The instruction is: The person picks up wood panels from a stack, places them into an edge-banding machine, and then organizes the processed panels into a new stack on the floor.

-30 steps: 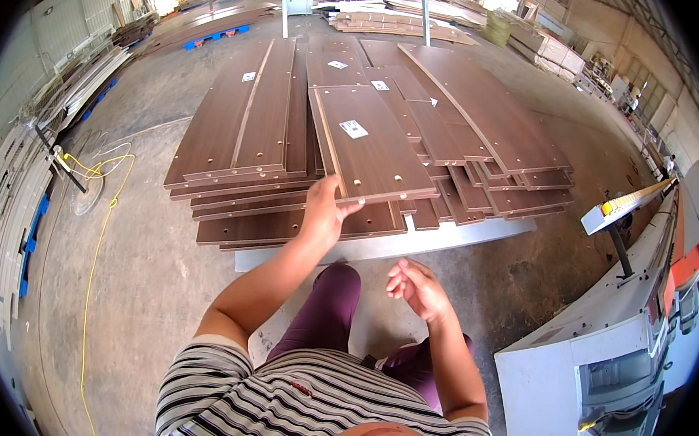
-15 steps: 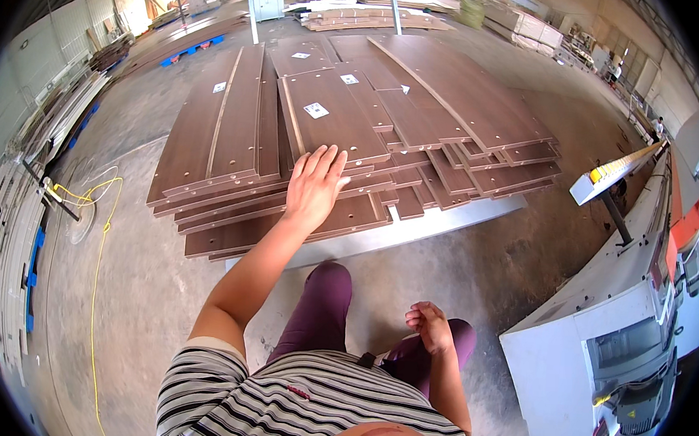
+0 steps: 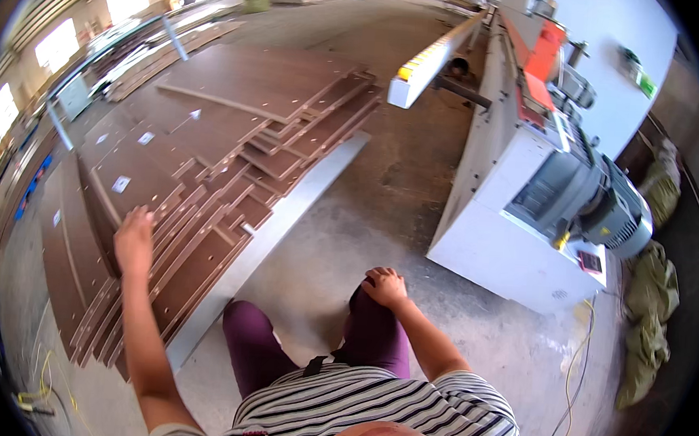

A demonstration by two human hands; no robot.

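Rightward since the earlier frame, the view has swung; the right hand (image 3: 386, 288) now rests on a purple-trousered knee (image 3: 371, 321), grip released. The left hand (image 3: 134, 243) touches the near end of a brown rectangular board (image 3: 136, 167) atop a staggered stack (image 3: 238, 76); whether its grip clasps, I cannot tell. Pale grey base (image 3: 275, 233), stained concrete floor (image 3: 326, 208), white machine (image 3: 499, 220) at right.

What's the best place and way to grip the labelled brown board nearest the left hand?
Probably both corners of its near short end, coming from the person's side. The board lies flat on the stack, that end toward the person. The left hand is by its left corner; the right hand, on the right leg, could take the other. Finger room underneath isn't clear.
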